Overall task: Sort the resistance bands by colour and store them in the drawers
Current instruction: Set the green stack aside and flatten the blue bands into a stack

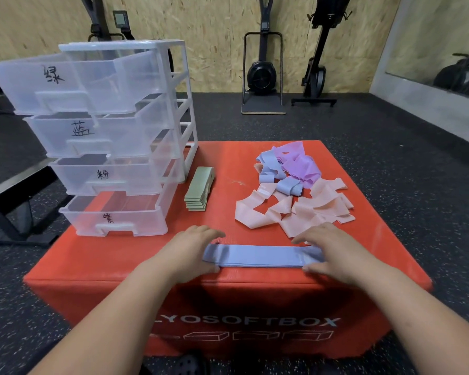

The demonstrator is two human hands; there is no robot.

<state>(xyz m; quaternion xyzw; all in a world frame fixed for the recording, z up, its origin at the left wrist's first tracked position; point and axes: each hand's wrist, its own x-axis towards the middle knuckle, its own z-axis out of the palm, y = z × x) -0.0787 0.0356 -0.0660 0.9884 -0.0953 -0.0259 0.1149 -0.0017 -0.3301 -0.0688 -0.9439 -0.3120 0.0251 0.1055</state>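
Note:
A light blue resistance band (260, 256) lies flat and stretched out near the front edge of the red soft box (228, 163). My left hand (191, 253) holds its left end between thumb and fingers, and my right hand (333, 254) holds its right end the same way. A neat stack of green bands (199, 189) sits beside the clear drawer unit (114, 136), whose four hand-labelled drawers are all pulled out. A loose pile at the back right mixes pink bands (309, 209), more blue bands (279, 180) and purple bands (298, 163).
The drawer unit stands on the box's left rear corner and its drawers overhang the box's left side. A black bench (14, 190) is on the floor to the left. Exercise machines (263, 74) stand against the wooden back wall. Dark rubber floor surrounds the box.

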